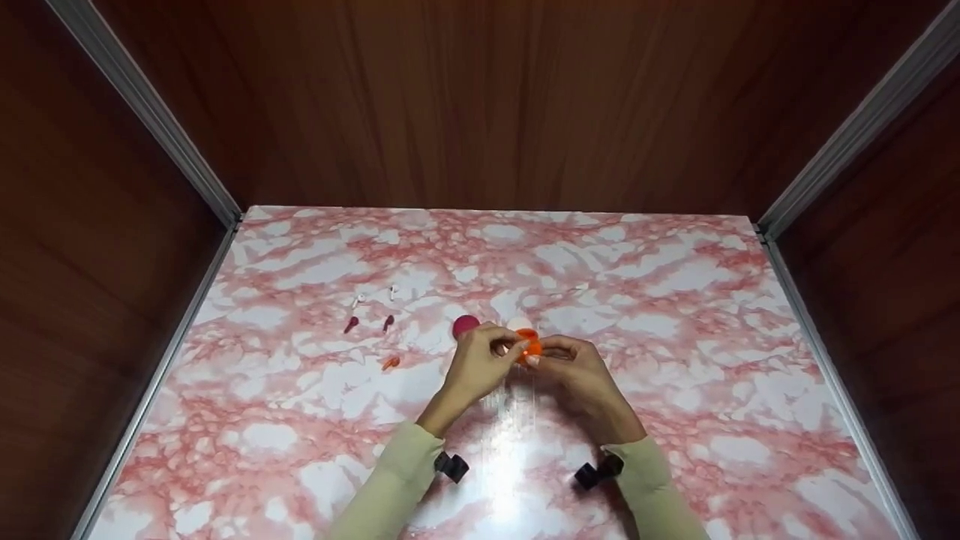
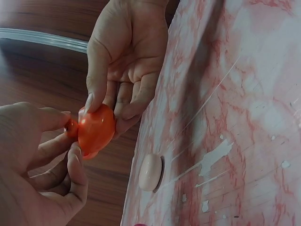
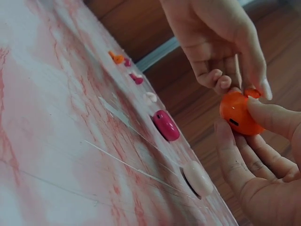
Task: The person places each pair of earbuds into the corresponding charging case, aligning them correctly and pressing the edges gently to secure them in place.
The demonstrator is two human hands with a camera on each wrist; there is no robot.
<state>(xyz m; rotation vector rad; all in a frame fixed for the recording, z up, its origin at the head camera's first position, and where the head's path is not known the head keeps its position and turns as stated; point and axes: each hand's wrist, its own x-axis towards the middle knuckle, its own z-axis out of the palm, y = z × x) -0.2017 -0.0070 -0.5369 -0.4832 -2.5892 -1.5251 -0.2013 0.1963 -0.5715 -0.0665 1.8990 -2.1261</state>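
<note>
My right hand (image 1: pixel 583 371) grips an orange earbud case (image 1: pixel 529 346) above the table, thumb on one side and fingers on the other. In the head view the case looks open. My left hand (image 1: pixel 476 365) pinches a small orange earbud (image 2: pixel 71 127) right at the case's edge; how far it sits inside cannot be told. The right wrist view shows the case's dark charging port and the earbud (image 3: pixel 253 93) beside my right thumb. Below the hands, a magenta case (image 3: pixel 166 125) and a white case (image 3: pixel 197 179) lie on the table.
To the left on the marbled table (image 1: pixel 285 420) lie two white earbuds (image 1: pixel 358 300), two dark magenta earbuds (image 1: pixel 351 324) and a single orange earbud (image 1: pixel 391 363). Brown wood panels (image 1: pixel 480 105) with metal corner strips enclose the back and sides.
</note>
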